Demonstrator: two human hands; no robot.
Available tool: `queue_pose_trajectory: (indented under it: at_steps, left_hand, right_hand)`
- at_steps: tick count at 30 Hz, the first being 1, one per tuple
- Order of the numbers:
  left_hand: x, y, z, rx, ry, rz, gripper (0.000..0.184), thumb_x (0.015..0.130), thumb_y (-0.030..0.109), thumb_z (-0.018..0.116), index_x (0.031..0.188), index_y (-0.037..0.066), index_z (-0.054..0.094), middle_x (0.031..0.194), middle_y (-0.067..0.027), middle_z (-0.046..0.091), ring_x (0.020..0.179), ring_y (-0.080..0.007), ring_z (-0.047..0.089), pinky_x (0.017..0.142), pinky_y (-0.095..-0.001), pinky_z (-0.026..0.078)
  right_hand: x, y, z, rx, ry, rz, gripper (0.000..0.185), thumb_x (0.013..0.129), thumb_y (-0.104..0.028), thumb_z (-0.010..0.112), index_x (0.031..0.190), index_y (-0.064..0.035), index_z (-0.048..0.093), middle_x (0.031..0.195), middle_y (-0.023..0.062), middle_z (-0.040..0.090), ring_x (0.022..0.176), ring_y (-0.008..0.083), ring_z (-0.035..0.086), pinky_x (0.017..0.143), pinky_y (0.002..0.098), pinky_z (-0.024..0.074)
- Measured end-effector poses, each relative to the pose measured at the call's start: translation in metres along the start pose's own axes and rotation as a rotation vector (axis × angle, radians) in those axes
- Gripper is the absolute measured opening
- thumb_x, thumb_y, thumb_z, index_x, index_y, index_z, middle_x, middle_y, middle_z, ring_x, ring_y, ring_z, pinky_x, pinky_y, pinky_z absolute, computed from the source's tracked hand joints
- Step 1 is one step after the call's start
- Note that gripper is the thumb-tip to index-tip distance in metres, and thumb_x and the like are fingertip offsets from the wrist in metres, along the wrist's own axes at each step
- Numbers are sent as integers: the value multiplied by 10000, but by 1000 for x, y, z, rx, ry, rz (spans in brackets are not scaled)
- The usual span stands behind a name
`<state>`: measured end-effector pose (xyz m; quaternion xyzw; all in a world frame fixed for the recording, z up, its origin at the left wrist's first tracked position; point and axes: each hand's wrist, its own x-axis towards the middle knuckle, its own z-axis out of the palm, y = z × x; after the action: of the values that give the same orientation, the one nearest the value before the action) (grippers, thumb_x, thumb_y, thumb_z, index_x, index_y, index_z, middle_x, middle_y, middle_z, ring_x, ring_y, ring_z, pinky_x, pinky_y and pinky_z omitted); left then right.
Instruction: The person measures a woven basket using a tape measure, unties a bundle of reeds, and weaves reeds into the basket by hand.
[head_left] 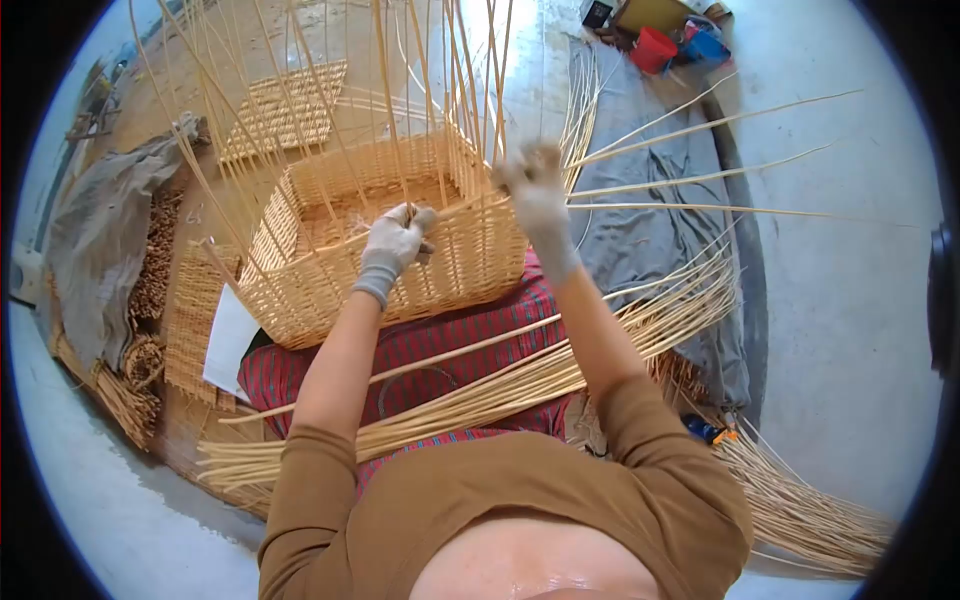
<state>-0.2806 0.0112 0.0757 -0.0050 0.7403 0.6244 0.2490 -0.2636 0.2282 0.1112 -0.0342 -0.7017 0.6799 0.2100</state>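
A rectangular wicker basket (pixel 400 280) of pale woven rods lies tilted in front of me, with long upright stakes (pixel 385 90) rising from its rim. My left hand (pixel 396 243), in a light work glove with a grey cuff, grips the front rim, its fingers closed around the edge at the foot of a stake. By the basket's right corner my gloved right hand (pixel 538 195) is raised. Motion smears its fingers, so whether it holds a rod is unclear. Several long rods (pixel 690 185) stretch out to the right from behind it.
A bundle of peeled rods (pixel 480 395) lies across my lap over a red checked cloth (pixel 460 330). Woven panels (pixel 285 110) and a grey cloth (pixel 115 235) over rod bundles are at left. A grey-blue sheet (pixel 640 240), a red bucket (pixel 653 50) and more rods (pixel 800 500) lie right.
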Motion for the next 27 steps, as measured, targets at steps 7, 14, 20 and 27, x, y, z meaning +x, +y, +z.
queue_pose_trajectory:
  at_steps: [7,14,20,27]
  left_hand:
    - [-9,16,3,1,187,-46,437,998,424,639,987,-12,652,786,-98,684,539,-179,680,456,-313,579]
    - [-16,46,8,290,288,141,372,898,393,783,923,53,632,842,-72,676,629,-162,662,622,-318,577]
    - [19,42,18,342,517,161,476,797,425,875,1023,69,655,797,-21,648,768,-117,595,723,-289,496]
    - [-16,71,72,-113,285,460,316,1021,210,631,1273,54,521,1169,-108,641,678,-157,670,553,-277,566]
  right_hand:
    - [68,-48,54,94,-133,-183,492,975,-103,608,1442,-182,473,1011,89,698,839,239,689,775,391,580]
    - [-22,56,-30,572,233,-201,213,1092,-279,478,1160,-77,481,690,4,470,606,128,523,614,343,542]
    - [-73,9,3,637,-41,-291,115,1094,-181,467,1146,-88,512,732,29,575,653,150,584,716,357,554]
    - [-9,2,-142,327,293,81,274,969,44,592,1153,-100,450,997,133,700,909,216,709,798,354,601]
